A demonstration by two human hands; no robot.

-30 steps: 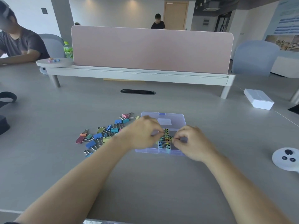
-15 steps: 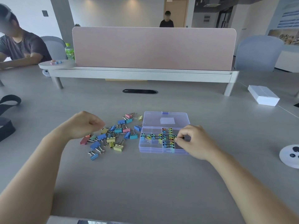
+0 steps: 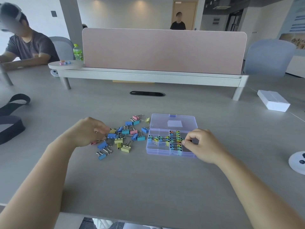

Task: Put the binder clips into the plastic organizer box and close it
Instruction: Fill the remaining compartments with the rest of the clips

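Left hand (image 3: 89, 132) curls over loose clips (image 3: 118, 140) on surface (image 3: 148, 187), hold unclear; right hand (image 3: 203, 145) pinches packed clips (image 3: 175, 140) in open box (image 3: 158, 151).

Left hand (image 3: 89, 131), right hand (image 3: 203, 145), both curled

- Left hand (image 3: 89, 131): fingertips curl down into the loose clips (image 3: 127, 136); any grip is hidden. A pink clip (image 3: 93, 143) shows only its end beneath the palm.
- Right hand (image 3: 204, 144): covers the near right corner of the box (image 3: 158, 152). Thumb and forefinger meet at the boxed clips (image 3: 173, 139); hold unclear.
- Boxed clips: too small to count.
- Forearms: cut by the near edge.
- Strap (image 3: 9, 128): cut by the left edge.
- White disc (image 3: 297, 160): cut by the right edge; dark marks unreadable.
- Bottle (image 3: 77, 52): partly behind the divider (image 3: 163, 50).
- Far person (image 3: 178, 22): hidden below the chest by the divider; blurred.
- Shelf bits (image 3: 65, 63): too small to identify.
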